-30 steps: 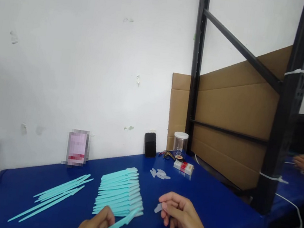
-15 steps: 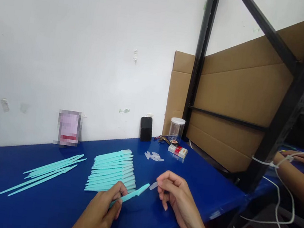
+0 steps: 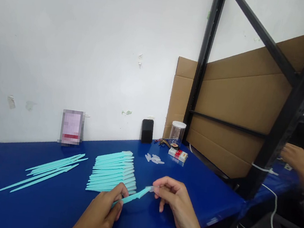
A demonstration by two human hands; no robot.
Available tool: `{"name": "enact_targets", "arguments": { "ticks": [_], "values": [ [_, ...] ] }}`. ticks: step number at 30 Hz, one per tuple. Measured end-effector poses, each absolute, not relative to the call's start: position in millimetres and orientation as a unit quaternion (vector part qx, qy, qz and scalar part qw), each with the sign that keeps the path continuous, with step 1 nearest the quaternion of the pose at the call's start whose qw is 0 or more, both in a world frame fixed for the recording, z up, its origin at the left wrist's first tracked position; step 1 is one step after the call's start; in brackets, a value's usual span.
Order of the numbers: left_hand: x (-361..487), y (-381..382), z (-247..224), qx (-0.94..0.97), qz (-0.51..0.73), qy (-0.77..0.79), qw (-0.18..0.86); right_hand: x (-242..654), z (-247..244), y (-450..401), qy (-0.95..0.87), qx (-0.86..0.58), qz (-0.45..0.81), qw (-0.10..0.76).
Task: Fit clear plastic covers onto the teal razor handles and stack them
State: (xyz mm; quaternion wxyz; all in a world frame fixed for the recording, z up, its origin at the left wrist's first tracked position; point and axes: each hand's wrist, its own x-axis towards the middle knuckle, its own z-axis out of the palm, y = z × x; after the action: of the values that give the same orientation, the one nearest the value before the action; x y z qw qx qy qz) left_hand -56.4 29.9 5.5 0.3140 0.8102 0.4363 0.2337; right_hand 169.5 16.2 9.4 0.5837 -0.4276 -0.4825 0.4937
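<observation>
My left hand [image 3: 108,207] is closed around the handle of a slim turquoise eyebrow razor [image 3: 132,198], its blade end pointing right and up. The fingertips of my right hand [image 3: 171,193] pinch a small translucent cap [image 3: 151,189] that meets the razor's tip; how far it covers the tip I cannot tell. Just beyond my left hand lies a row of capped turquoise razors [image 3: 112,170], side by side. Several loose caps [image 3: 155,159] are scattered behind my hands. Farther left, several razors without caps [image 3: 55,166] lie in a loose bunch.
On the blue table [image 3: 52,209], a phone [image 3: 147,131] leans on the wall. Near it are keys [image 3: 164,142], a clear jar with a white lid [image 3: 177,134] and a cigarette pack [image 3: 178,155]. A black rack post [image 3: 282,120] stands right; another person's arm [image 3: 301,163] shows beyond it.
The cap in my right hand has moved left onto or against the razor's tip; before, a small gap separated them. The other person's arm has shifted.
</observation>
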Motion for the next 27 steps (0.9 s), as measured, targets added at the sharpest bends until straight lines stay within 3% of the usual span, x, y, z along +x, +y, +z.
{"name": "enact_targets", "arguments": {
  "ticks": [8,27],
  "values": [
    [-56.3,29.3,4.1,0.811,0.239,0.439,0.304,170.4,2.6,18.1,-0.438,-0.432,0.476,0.628],
    [-55.1,23.8,12.4,0.822,0.213,0.434,0.300,170.9,5.1,15.8,-0.486,-0.406,0.520,0.572]
  ]
}}
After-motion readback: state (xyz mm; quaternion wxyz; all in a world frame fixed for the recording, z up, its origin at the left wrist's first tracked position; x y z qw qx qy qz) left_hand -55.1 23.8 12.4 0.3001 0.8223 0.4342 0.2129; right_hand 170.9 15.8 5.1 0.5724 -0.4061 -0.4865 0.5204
